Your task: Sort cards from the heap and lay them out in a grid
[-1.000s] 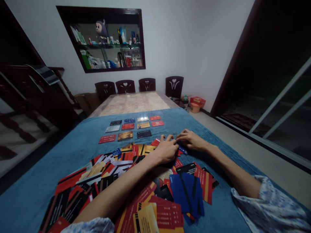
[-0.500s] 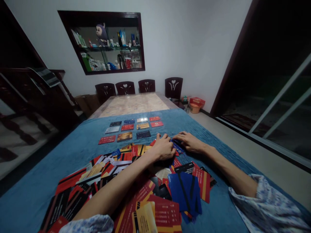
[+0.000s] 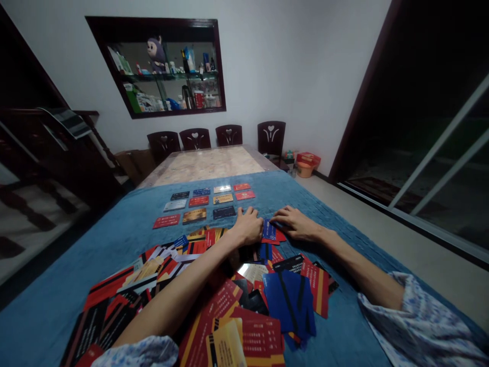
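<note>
Between my two hands is a blue card [image 3: 269,231], lying over red cards at the far right edge of a loose pile. My left hand [image 3: 249,227] is curled with its fingers at the card's left edge; part of its grip is hidden. From the right, my right hand [image 3: 296,223] pinches the same card's upper right edge with its fingertips. Under my left forearm spreads the pile of red, black and yellow cards [image 3: 214,311]. Several blue cards [image 3: 289,300] lie at its right side. Beyond the pile, cards stand in rows, including a dark blue card [image 3: 224,212] near my left hand.
A blue cloth [image 3: 328,204] covers the near part of the table, and the bare marble top [image 3: 217,160] shows behind it. Dark wooden chairs [image 3: 271,136] line the far end. A glass sliding door is on the right, a stair railing on the left.
The blue card has turned from slanted to nearly upright between my hands. My left hand has shifted slightly left, uncovering more of the card; my right hand has barely moved.
</note>
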### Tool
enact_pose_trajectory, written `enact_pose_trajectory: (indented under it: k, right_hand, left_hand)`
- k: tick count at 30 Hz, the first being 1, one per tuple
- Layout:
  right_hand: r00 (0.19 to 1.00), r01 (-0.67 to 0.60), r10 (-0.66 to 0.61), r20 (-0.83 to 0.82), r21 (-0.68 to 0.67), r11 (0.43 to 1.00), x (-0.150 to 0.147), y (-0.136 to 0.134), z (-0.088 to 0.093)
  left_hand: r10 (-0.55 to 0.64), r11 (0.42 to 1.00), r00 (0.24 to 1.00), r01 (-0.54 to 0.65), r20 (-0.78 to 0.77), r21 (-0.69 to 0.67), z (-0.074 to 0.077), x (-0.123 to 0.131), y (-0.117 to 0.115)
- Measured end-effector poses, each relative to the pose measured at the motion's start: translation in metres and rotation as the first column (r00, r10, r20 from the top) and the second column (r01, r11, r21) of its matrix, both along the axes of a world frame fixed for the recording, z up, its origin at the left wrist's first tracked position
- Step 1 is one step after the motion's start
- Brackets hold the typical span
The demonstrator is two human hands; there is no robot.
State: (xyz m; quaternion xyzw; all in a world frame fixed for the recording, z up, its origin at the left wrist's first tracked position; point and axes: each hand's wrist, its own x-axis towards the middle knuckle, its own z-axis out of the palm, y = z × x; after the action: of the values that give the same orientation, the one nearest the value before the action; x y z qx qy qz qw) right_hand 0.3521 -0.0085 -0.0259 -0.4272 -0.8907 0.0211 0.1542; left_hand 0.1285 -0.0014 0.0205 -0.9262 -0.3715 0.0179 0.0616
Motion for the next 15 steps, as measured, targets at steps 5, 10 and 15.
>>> enact_pose_trajectory:
  k: [5, 10, 15]
  right_hand:
    - [1.000, -0.015, 0.015, -0.019, 0.003, 1.000, -0.001, -0.002, 0.003]
    - [1.000, -0.003, 0.004, -0.019, 0.021, 1.000, -0.003, -0.003, 0.004]
    - [1.000, -0.007, 0.007, -0.022, 0.020, 1.000, -0.003, -0.004, 0.005]
  left_hand:
    - [0.026, 1.000, 0.999, -0.026, 0.040, -0.005, 0.003, 0.000, -0.004]
    - [0.004, 1.000, 0.997, -0.003, 0.072, -0.022, 0.006, 0.004, -0.011]
    - [0.003, 1.000, 0.996, 0.000, 0.086, -0.030, 0.003, 0.009, -0.013]
